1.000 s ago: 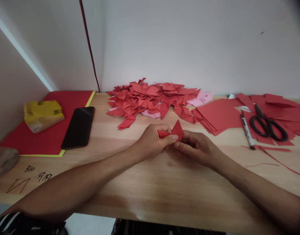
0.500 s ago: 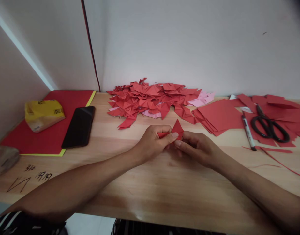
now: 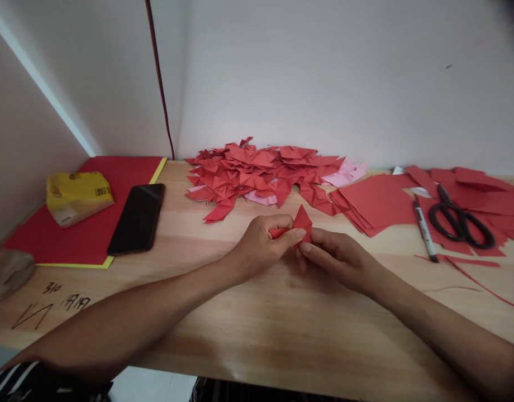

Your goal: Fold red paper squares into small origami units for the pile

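Between my two hands is a small piece of folded red paper (image 3: 303,219), its pointed tip sticking upward above the fingers. My left hand (image 3: 269,240) is closed on it, the thumb pressed flat against its face. From the other side my right hand (image 3: 338,254) pinches its lower right edge between thumb and fingers. The paper's lower part is hidden by the fingers. Just beyond the hands lies a heap of folded red paper pieces (image 3: 252,173), with some pink ones among them.
A stack of red paper sheets (image 3: 374,201), a marker (image 3: 425,231) and black-handled scissors (image 3: 462,223) lie to the right, among red paper cuttings (image 3: 483,195). At left are a phone (image 3: 136,219) and a yellow packet (image 3: 79,195) on red sheets (image 3: 93,245). A wall stands behind.
The hands and folded paper stay almost in place, with only a slight shift of the fingers. The whole view has moved a little.
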`<state>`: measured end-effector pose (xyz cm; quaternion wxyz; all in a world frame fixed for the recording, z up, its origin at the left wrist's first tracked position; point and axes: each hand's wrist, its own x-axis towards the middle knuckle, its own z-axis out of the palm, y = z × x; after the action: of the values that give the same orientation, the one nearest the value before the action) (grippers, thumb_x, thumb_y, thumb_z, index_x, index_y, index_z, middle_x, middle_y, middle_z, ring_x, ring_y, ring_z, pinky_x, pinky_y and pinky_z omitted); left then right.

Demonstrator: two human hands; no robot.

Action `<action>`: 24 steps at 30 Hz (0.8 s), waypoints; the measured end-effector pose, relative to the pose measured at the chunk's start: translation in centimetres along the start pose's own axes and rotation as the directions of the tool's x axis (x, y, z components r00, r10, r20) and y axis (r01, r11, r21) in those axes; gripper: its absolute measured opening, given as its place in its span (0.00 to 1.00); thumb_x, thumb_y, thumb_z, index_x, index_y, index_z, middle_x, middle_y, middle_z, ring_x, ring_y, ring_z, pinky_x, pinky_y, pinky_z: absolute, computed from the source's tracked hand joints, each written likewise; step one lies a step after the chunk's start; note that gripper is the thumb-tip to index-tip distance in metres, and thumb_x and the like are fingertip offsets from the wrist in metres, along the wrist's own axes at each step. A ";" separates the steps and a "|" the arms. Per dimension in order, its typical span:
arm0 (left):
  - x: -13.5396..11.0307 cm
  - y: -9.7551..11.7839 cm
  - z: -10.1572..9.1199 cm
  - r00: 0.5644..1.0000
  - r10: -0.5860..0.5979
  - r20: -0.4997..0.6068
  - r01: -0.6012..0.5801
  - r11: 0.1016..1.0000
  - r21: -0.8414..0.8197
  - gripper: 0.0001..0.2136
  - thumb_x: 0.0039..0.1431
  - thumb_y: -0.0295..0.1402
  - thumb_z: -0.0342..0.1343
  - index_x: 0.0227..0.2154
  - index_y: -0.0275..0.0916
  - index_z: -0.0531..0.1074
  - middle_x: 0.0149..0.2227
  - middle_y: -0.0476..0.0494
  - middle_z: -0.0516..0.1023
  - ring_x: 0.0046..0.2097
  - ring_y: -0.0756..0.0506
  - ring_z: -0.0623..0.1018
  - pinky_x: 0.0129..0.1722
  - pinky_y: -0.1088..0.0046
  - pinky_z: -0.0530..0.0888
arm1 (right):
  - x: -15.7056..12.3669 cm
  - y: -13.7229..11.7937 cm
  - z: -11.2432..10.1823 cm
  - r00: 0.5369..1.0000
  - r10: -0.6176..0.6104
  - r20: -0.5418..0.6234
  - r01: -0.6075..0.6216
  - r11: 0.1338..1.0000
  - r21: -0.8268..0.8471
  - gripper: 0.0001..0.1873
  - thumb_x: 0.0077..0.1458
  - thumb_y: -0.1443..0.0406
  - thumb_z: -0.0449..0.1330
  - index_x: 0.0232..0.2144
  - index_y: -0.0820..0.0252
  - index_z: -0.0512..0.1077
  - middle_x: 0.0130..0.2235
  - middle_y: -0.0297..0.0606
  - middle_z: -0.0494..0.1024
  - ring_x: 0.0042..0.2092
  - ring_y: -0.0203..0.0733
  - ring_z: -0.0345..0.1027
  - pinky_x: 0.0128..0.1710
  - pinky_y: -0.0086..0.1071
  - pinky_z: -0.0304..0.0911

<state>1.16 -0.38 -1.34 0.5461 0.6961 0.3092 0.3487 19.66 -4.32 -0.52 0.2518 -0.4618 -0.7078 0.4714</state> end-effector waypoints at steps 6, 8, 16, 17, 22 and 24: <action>-0.1 -0.4 0.3 0.991 -0.120 0.054 0.127 0.982 -0.140 0.16 0.62 0.41 0.53 0.23 0.35 0.67 0.19 0.52 0.66 0.20 0.55 0.63 0.21 0.78 0.59 | 0.1 0.2 -0.1 0.999 0.048 -0.015 -0.046 0.994 0.096 0.18 0.62 0.55 0.53 0.24 0.58 0.66 0.21 0.30 0.67 0.23 0.32 0.56 0.24 0.28 0.50; -0.1 -0.4 0.3 0.987 -0.145 0.069 0.154 0.977 -0.150 0.17 0.62 0.42 0.53 0.23 0.35 0.66 0.19 0.53 0.66 0.19 0.55 0.63 0.20 0.78 0.58 | 0.0 0.3 0.1 0.998 0.045 -0.039 -0.042 0.996 0.074 0.19 0.62 0.56 0.53 0.22 0.58 0.64 0.19 0.28 0.64 0.22 0.31 0.54 0.23 0.28 0.48; 0.0 -0.2 0.0 0.996 -0.084 -0.019 0.083 0.995 -0.051 0.19 0.62 0.41 0.54 0.19 0.35 0.64 0.19 0.53 0.64 0.22 0.56 0.62 0.22 0.78 0.59 | 0.0 0.1 -0.1 0.995 0.098 0.030 -0.101 0.985 0.143 0.19 0.63 0.54 0.52 0.24 0.59 0.66 0.22 0.31 0.69 0.24 0.33 0.58 0.26 0.29 0.53; 0.0 -0.2 -0.1 0.997 -0.074 -0.034 0.073 0.996 -0.045 0.19 0.62 0.41 0.54 0.19 0.35 0.64 0.19 0.53 0.65 0.22 0.55 0.63 0.23 0.78 0.59 | 0.0 0.1 -0.2 0.996 0.086 0.034 -0.090 0.984 0.156 0.18 0.63 0.54 0.52 0.25 0.59 0.66 0.23 0.32 0.70 0.26 0.33 0.59 0.27 0.29 0.54; 0.0 -0.4 0.1 0.996 -0.077 -0.042 0.076 0.997 -0.033 0.19 0.62 0.43 0.54 0.19 0.36 0.64 0.19 0.53 0.65 0.22 0.55 0.63 0.24 0.78 0.60 | 0.1 0.3 0.0 0.990 0.140 -0.018 -0.136 0.980 0.145 0.17 0.60 0.59 0.52 0.21 0.58 0.64 0.19 0.30 0.67 0.23 0.33 0.56 0.24 0.29 0.51; -0.1 -0.4 0.2 0.997 -0.070 -0.042 0.070 0.998 -0.008 0.19 0.62 0.42 0.53 0.19 0.36 0.63 0.19 0.54 0.64 0.23 0.55 0.63 0.25 0.77 0.60 | 0.0 0.3 0.2 0.983 0.176 -0.052 -0.167 0.976 0.141 0.16 0.58 0.59 0.53 0.20 0.58 0.63 0.17 0.29 0.65 0.21 0.33 0.54 0.22 0.30 0.48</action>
<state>1.22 -0.45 -1.79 0.5536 0.6755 0.3437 0.3451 19.60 -4.34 -0.87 0.2636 -0.5181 -0.6231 0.5233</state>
